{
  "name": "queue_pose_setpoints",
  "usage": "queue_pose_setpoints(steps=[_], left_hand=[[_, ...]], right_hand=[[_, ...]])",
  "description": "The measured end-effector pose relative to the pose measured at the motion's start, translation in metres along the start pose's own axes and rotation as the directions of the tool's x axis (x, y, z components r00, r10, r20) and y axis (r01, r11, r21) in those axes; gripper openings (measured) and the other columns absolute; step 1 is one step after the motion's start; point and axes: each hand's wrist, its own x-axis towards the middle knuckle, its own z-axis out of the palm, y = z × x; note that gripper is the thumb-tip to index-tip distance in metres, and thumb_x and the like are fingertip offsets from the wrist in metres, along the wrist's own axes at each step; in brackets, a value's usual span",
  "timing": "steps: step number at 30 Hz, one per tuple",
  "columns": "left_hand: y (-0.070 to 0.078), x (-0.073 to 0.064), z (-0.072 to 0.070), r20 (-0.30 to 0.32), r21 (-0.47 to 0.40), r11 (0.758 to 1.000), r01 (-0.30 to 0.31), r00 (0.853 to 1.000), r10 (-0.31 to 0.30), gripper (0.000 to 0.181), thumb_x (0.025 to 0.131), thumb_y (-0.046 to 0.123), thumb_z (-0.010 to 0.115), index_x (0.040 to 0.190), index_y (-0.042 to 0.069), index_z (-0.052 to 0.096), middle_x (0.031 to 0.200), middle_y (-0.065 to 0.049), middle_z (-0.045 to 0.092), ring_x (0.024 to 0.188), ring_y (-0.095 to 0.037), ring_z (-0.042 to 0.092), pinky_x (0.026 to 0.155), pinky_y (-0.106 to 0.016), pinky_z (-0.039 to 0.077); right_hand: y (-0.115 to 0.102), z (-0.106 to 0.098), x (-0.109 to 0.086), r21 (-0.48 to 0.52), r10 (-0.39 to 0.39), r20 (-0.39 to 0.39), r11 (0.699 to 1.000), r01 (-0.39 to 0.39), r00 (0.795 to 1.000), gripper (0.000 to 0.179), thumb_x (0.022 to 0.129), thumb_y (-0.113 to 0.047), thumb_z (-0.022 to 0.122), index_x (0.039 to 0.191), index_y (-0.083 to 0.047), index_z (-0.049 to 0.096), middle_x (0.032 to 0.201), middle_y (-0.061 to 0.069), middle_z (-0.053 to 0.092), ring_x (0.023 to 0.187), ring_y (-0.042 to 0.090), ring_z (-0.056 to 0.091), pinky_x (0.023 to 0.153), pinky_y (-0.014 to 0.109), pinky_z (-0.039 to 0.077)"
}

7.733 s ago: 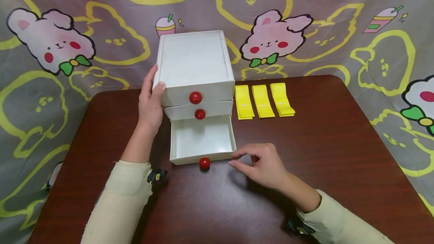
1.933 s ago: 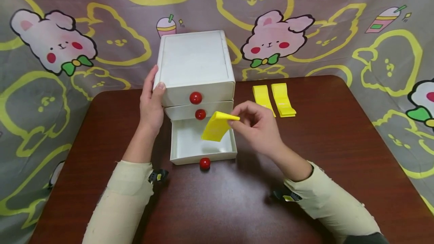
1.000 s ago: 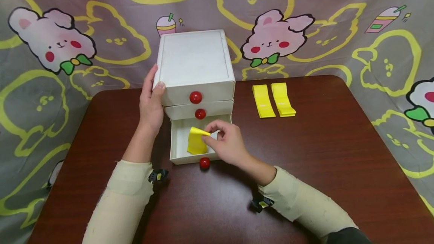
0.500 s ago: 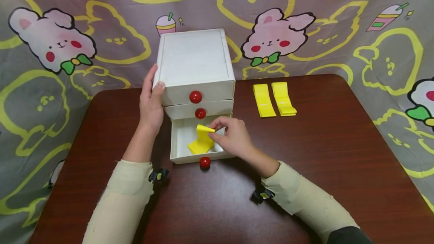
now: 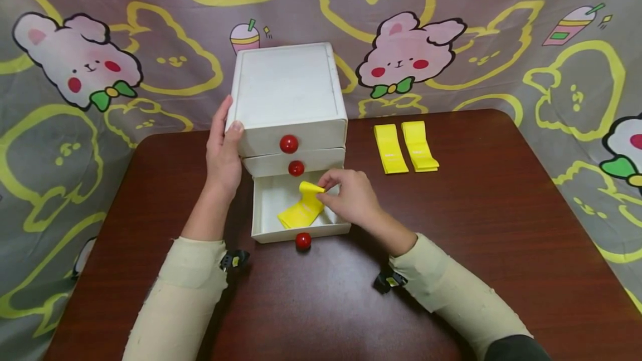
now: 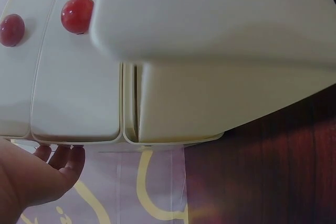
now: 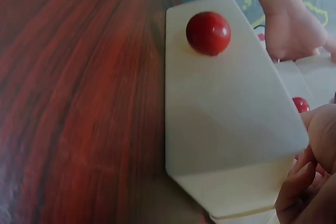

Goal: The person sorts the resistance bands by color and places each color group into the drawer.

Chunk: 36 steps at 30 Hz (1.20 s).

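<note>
A white cabinet (image 5: 288, 88) with three drawers and red ball knobs stands on the table. Its bottom drawer (image 5: 268, 199) is pulled out. My left hand (image 5: 223, 157) rests against the cabinet's left side, fingers extended and thumb at the upper front corner. In the left wrist view, those fingers (image 6: 76, 161) touch the side edge. With thumb and fingertips, my right hand (image 5: 353, 196) pinches the raised end of a folded yellow strip (image 5: 303, 211) with small pale print. Its lower part lies in the bottom drawer. In the right wrist view the drawer front hides the strip.
Two more folded yellow strips (image 5: 391, 149) lie side by side on the dark wood table (image 5: 476, 210), right of the cabinet. A patterned cloth (image 5: 311, 4) hangs behind and at both sides. The top and middle drawers (image 5: 266, 165) are pushed in.
My right hand picked up the strip nearest the cabinet and carried it into the bottom drawer. Since then its lower end has settled, and the hand has drawn slightly right. The left hand stays put.
</note>
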Motion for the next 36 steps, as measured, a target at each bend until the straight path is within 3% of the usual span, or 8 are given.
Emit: queue_pose_setpoints(steps=[4,7,18,20,25,31,36], left_hand=[[0.0,0.0,0.0,-0.001,-0.004,1.0,0.0,1.0,0.0,0.059,0.1,0.036,0.048,0.157,0.024,0.035,0.157,0.002,0.033,0.138,-0.018,0.033,0.109,-0.033,0.026],[0.0,0.0,0.0,0.0,0.002,1.0,0.004,1.0,-0.004,0.059,0.1,0.035,0.047,0.157,0.024,0.035,0.157,0.003,0.033,0.138,-0.018,0.032,0.109,-0.033,0.026],[0.0,0.0,0.0,0.001,0.003,1.0,-0.002,1.0,0.002,0.058,0.101,0.034,0.047,0.157,0.024,0.035,0.156,0.003,0.033,0.138,-0.017,0.032,0.109,-0.034,0.026],[0.0,0.0,0.0,0.001,0.004,1.0,-0.005,1.0,0.005,0.058,0.101,0.034,0.047,0.157,0.024,0.035,0.156,0.003,0.033,0.138,-0.017,0.032,0.109,-0.034,0.026],[-0.001,0.0,0.001,-0.002,0.009,1.0,-0.004,1.0,0.004,0.058,0.101,0.034,0.047,0.157,0.025,0.035,0.157,0.003,0.033,0.138,-0.017,0.033,0.109,-0.033,0.026],[-0.002,0.0,0.001,-0.006,-0.001,1.0,-0.009,1.0,0.009,0.058,0.1,0.034,0.047,0.156,0.024,0.035,0.156,0.003,0.034,0.137,-0.018,0.033,0.108,-0.033,0.026],[-0.003,0.0,0.001,-0.009,-0.009,1.0,-0.018,1.0,0.018,0.058,0.1,0.034,0.048,0.156,0.023,0.036,0.156,0.002,0.034,0.137,-0.018,0.034,0.108,-0.032,0.027]], right_hand=[[0.005,-0.001,0.003,-0.025,0.02,0.012,0.999,-0.02,1.0,0.013,0.08,-0.018,0.084,0.09,-0.016,0.076,0.082,-0.005,0.071,0.074,0.021,0.062,0.067,0.036,0.045],[0.009,-0.001,0.004,-0.043,0.017,0.011,0.999,-0.017,1.0,0.013,0.08,-0.018,0.084,0.091,-0.015,0.077,0.082,-0.005,0.072,0.079,0.024,0.064,0.07,0.037,0.045],[0.017,-0.007,0.003,-0.091,-0.016,-0.026,0.996,0.013,1.0,0.02,0.08,-0.02,0.084,0.098,-0.015,0.08,0.087,-0.004,0.074,0.051,0.013,0.048,0.057,0.034,0.041],[0.018,-0.009,0.002,-0.072,-0.033,-0.044,0.997,0.03,0.998,0.02,0.079,-0.018,0.084,0.098,-0.013,0.08,0.087,-0.003,0.074,0.053,0.016,0.053,0.056,0.035,0.042],[0.021,-0.021,-0.001,-0.011,-0.062,-0.087,0.998,0.061,0.994,0.021,0.079,-0.014,0.085,0.098,-0.007,0.08,0.088,0.0,0.075,0.076,0.023,0.068,0.062,0.034,0.048],[0.031,-0.038,-0.003,-0.004,-0.039,-0.143,0.999,0.039,0.989,0.019,0.08,-0.017,0.085,0.097,-0.009,0.079,0.088,-0.002,0.074,0.067,0.017,0.059,0.055,0.034,0.042],[0.042,-0.052,-0.001,0.008,-0.029,-0.166,1.0,0.03,0.986,0.02,0.082,-0.018,0.084,0.1,-0.01,0.079,0.092,-0.001,0.074,0.079,0.022,0.063,0.065,0.035,0.046]])
